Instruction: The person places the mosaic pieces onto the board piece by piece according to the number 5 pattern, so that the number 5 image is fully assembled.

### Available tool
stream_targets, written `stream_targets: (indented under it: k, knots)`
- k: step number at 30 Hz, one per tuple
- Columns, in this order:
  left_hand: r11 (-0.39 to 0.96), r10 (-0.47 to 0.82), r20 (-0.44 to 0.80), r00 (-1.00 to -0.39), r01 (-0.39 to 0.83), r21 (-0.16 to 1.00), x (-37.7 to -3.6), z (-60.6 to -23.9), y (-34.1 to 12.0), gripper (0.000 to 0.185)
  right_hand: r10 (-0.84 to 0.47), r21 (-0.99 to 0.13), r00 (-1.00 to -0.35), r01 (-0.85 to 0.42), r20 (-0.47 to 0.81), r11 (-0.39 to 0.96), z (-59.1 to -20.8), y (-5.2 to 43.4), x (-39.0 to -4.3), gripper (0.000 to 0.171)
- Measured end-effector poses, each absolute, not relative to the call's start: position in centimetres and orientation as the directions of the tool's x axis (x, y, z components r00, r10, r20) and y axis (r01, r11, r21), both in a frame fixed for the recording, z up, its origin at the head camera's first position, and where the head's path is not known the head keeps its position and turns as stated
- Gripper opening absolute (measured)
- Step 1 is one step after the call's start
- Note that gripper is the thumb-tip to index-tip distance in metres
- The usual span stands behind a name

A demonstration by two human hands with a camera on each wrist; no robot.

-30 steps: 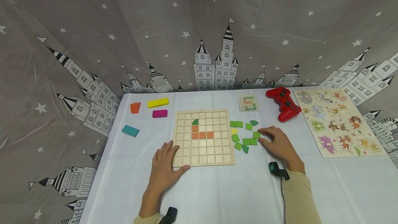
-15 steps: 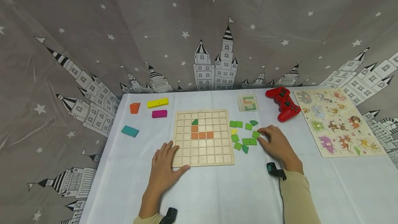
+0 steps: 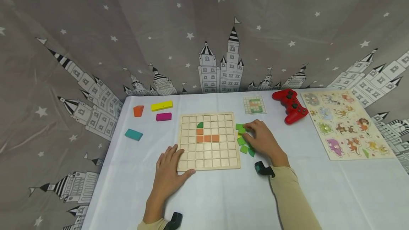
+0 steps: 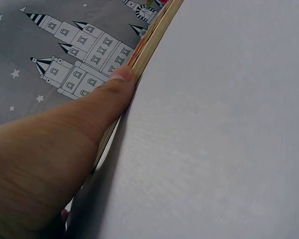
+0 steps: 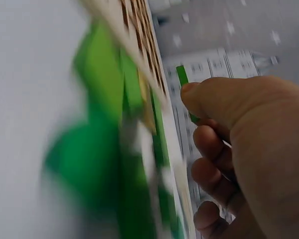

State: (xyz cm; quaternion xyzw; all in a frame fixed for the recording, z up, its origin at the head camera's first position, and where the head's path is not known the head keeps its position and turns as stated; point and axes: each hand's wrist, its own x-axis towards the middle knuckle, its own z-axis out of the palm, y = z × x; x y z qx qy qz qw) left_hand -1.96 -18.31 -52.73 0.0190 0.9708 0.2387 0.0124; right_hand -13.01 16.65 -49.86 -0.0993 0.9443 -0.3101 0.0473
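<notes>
While pinched edgewise, green tile (image 5: pixel 182 75) sits between fingers (image 5: pixel 214 99) (thumb on top).

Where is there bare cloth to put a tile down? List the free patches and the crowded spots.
Free: the near cloth between the left hand and right hand, below the board; the strip between the red controller, the right hand and the animal puzzle.

Crowded: the green tiles beside the board's right edge, under the right hand, which pinches one.
</notes>
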Motion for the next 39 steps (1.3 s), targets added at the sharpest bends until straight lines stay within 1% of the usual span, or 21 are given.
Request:
stream_targets:
  k: [6,10,14,20,33,39]
  knots:
    - [0.885,0.043,-0.013,-0.999,0.032,0.464,-2.0,-52.9,-18.2,0.089,-0.360,-0.576,-0.933,-0.306,0.022,0.758,-50.0,11.9,-15.1,0.034]
    - [0.889,0.044,-0.022,-0.999,0.029,0.457,-2.0,-52.9,-18.3,0.089,-0.419,-0.576,-0.907,-0.355,0.023,0.736,-50.0,9.2,-16.4,0.033]
    - [0.892,0.045,-0.025,-0.999,0.029,0.450,-2.0,-52.8,-18.3,0.089,-0.446,-0.566,-0.895,-0.374,0.014,0.734,-49.8,7.3,-17.6,0.034]
    - [0.894,0.042,-0.036,-0.998,0.022,0.447,-2.0,-52.8,-18.3,0.089,-0.465,-0.513,-0.885,-0.395,-0.010,0.762,-50.2,5.9,-18.4,0.033]
    - [0.897,0.036,-0.031,-0.999,0.019,0.442,-2.0,-52.8,-18.5,0.090,-0.446,-0.485,-0.895,-0.386,-0.010,0.785,-49.7,4.8,-18.3,0.030]
    - [0.893,0.042,-0.019,-0.999,0.029,0.449,-2.0,-52.7,-18.3,0.089,-0.408,-0.478,-0.912,-0.348,-0.025,0.807,-49.7,4.9,-18.3,0.029]
